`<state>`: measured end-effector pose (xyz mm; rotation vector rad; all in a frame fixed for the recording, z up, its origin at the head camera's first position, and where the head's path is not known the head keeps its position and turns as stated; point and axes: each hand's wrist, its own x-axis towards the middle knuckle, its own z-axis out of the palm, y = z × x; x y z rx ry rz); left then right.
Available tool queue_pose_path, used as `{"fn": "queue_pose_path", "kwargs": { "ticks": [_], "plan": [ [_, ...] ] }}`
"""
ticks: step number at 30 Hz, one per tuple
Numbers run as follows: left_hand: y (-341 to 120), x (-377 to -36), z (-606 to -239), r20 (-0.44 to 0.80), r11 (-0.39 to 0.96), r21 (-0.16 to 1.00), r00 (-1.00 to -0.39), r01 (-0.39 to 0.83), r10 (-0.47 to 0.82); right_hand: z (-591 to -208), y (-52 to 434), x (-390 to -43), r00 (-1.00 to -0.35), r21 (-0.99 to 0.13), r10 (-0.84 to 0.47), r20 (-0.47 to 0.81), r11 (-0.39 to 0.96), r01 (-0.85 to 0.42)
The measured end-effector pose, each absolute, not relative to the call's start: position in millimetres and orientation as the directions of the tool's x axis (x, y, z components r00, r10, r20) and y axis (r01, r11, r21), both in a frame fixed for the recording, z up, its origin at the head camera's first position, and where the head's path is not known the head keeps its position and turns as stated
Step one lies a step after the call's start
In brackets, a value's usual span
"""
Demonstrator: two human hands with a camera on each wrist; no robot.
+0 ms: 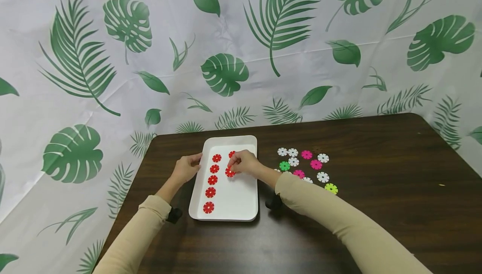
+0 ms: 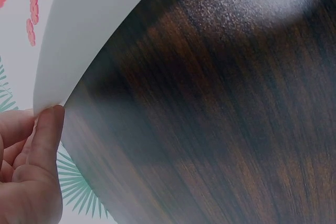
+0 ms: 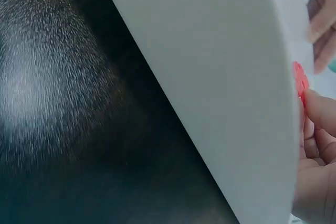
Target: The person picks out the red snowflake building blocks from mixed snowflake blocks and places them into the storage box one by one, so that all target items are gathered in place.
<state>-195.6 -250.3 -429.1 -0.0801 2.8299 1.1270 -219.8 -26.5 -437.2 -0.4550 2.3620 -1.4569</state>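
1. Your left hand (image 1: 186, 167) is reaching in from the lower left, forearm angled up across the dark table (image 1: 376, 173), and its fingers are resting against the left rim of the white tray (image 1: 241, 207). They are looking loosely curled, though the head view is too small to tell how firmly they are gripping.
2. Inside the tray, a column of five red flower discs (image 1: 212, 180) is lying just right of that hand, running from the far end toward you.
3. Your right hand (image 1: 244, 162) is hovering over the middle of the tray with the fingertips pinching a red disc (image 1: 230, 172), the lower one of a second column; another red disc (image 1: 231, 154) is lying just beyond it.
4. Right of the tray, the loose discs (image 1: 306, 167), white, pink and green, are lying scattered on the table near your right forearm.
5. The left wrist view is showing your thumb (image 2: 44, 135) pressing at the tray's rim. The right wrist view is showing the tray's outer wall (image 3: 226, 77) close up, with a sliver of red at your fingertips (image 3: 317, 111).
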Motion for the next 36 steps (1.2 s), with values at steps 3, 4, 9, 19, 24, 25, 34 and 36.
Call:
{"fn": "queue_pose_path", "kwargs": {
  "ticks": [3, 4, 9, 19, 24, 25, 34, 36],
  "plan": [
    [-250, -196, -429, -0.111, 0.724, 0.684, -0.994, -0.088, -0.016, -440, -32, -219, -0.899, -0.863, -0.425, -0.111, 0.49, -0.125],
    [-250, -196, -429, -0.112, 0.723, 0.685, -0.994, -0.089, -0.017, -441, -33, -218, -0.9, -0.854, -0.421, -0.113, 0.504, -0.129],
    [-250, -196, -429, -0.111, 0.721, 0.687, -0.994, -0.087, -0.014, -445, -37, -216, -0.904, -0.837, -0.409, -0.125, 0.532, -0.125],
    [-249, -195, -429, -0.107, 0.702, 0.707, -0.994, -0.086, -0.014, -450, -41, -215, -0.916, -0.838, -0.376, -0.136, 0.537, -0.096],
    [-250, -196, -430, -0.101, 0.711, 0.698, -0.995, -0.082, -0.015, -450, -43, -214, -0.926, -0.821, -0.358, -0.122, 0.56, -0.108],
    [-250, -196, -430, -0.1, 0.711, 0.698, -0.995, -0.081, -0.015, -450, -43, -213, -0.928, -0.82, -0.353, -0.117, 0.562, -0.11],
    [-250, -196, -431, -0.098, 0.707, 0.702, -0.995, -0.079, -0.014, -451, -44, -212, -0.937, -0.793, -0.34, -0.08, 0.591, -0.147],
    [-250, -196, -431, -0.097, 0.707, 0.703, -0.995, -0.08, -0.015, -451, -44, -212, -0.939, -0.792, -0.336, -0.075, 0.592, -0.149]
  ]
}}
